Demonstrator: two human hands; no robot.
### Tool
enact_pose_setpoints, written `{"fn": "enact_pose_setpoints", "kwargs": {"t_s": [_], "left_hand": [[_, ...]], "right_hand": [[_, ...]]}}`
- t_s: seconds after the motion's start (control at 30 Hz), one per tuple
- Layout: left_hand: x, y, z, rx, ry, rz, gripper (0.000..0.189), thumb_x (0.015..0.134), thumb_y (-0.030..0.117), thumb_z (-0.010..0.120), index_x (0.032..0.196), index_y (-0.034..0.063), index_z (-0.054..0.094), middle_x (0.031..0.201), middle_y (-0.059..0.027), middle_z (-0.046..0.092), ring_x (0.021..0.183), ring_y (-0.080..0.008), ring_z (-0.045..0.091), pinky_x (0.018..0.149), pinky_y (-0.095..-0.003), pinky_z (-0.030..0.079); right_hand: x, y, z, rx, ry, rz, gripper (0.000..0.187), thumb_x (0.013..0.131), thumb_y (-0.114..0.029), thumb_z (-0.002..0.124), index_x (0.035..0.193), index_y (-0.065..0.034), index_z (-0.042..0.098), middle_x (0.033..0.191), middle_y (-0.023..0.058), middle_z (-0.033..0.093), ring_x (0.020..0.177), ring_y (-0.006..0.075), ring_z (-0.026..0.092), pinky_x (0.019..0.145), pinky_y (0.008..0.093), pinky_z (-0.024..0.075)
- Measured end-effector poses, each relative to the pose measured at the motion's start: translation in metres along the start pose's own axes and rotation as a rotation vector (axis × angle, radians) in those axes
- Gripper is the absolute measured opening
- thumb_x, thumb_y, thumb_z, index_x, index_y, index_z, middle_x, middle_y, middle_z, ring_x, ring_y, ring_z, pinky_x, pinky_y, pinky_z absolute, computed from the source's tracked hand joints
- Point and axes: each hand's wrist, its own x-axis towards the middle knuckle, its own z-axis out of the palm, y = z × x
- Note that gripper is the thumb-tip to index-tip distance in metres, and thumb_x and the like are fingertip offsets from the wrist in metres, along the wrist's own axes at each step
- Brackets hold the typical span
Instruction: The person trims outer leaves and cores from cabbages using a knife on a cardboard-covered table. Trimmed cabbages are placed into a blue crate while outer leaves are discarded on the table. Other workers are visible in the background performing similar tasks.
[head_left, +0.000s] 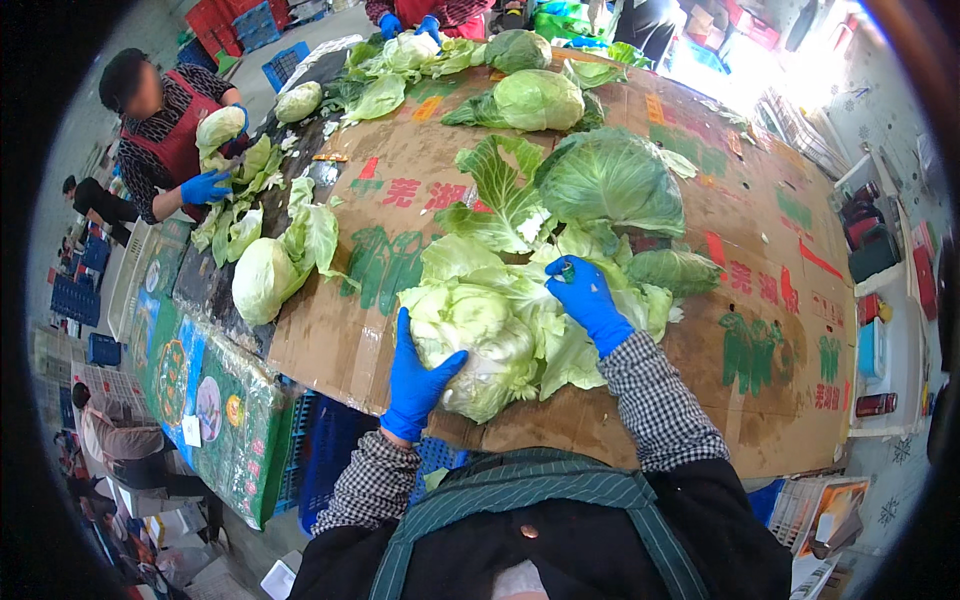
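Note:
My left hand (421, 375), in a blue glove, grips the left side of a pale, partly stripped cabbage head (480, 337), thumb across its front. My right hand (589, 300), also gloved in blue, is curled over loose outer cabbage leaves (574, 337) just right of the head. A small dark object (568, 271) shows between its curled fingers; what it is cannot be made out. Behind my hands rest a large dark-green cabbage (611, 180) and an upright, torn leaf (499, 187). Another folded green leaf (671, 271) lies to the right.
Printed cardboard (750, 315) covers the worktable. A trimmed cabbage (262, 281) sits at left, more cabbages (538, 100) farther back. A co-worker (176, 135) handles a cabbage at left; another person's gloved hands (409, 27) work opposite. Blue crates (322, 457) stand below the near left edge.

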Motion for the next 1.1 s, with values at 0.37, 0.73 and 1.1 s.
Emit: {"fn": "enact_pose_setpoints", "kwargs": {"t_s": [0.37, 0.73, 1.1], "left_hand": [[-0.01, 0.058, 0.04, 0.46, -0.192, 0.416, 0.112, 0.062, 0.04, 0.088, 0.147, -0.0015, 0.027, 0.149, -0.0298, 0.031, 0.134, -0.0443, 0.038, 0.105, -0.0458, 0.038], [-0.024, 0.045, 0.005, 0.314, -0.32, 0.504, 0.109, 0.057, 0.042, 0.09, 0.142, 0.0, 0.036, 0.145, -0.0246, 0.04, 0.132, -0.0397, 0.042, 0.111, -0.0461, 0.033], [-0.056, 0.056, 0.049, 0.342, -0.105, 0.557, 0.075, 0.06, 0.03, 0.09, 0.117, 0.0028, 0.05, 0.124, -0.0206, 0.052, 0.113, -0.0354, 0.053, 0.095, -0.0453, 0.044]], "right_hand": [[-0.067, -0.034, -0.036, -0.014, -0.115, -0.333, 0.03, 0.083, -0.016, 0.073, 0.112, -0.008, 0.067, 0.091, 0.0074, 0.07, 0.073, 0.0177, 0.067, 0.064, 0.0279, 0.054], [-0.064, 0.02, -0.088, -0.368, 0.392, -0.177, 0.04, 0.081, -0.02, 0.073, 0.118, -0.0083, 0.062, 0.109, 0.0143, 0.064, 0.096, 0.0288, 0.064, 0.08, 0.0345, 0.0526], [-0.101, -0.053, -0.034, 0.028, -0.444, -0.41, 0.048, 0.079, -0.045, 0.074, 0.11, -0.0097, 0.065, 0.1, 0.0115, 0.066, 0.092, 0.0295, 0.065, 0.08, 0.0367, 0.0511]]}}
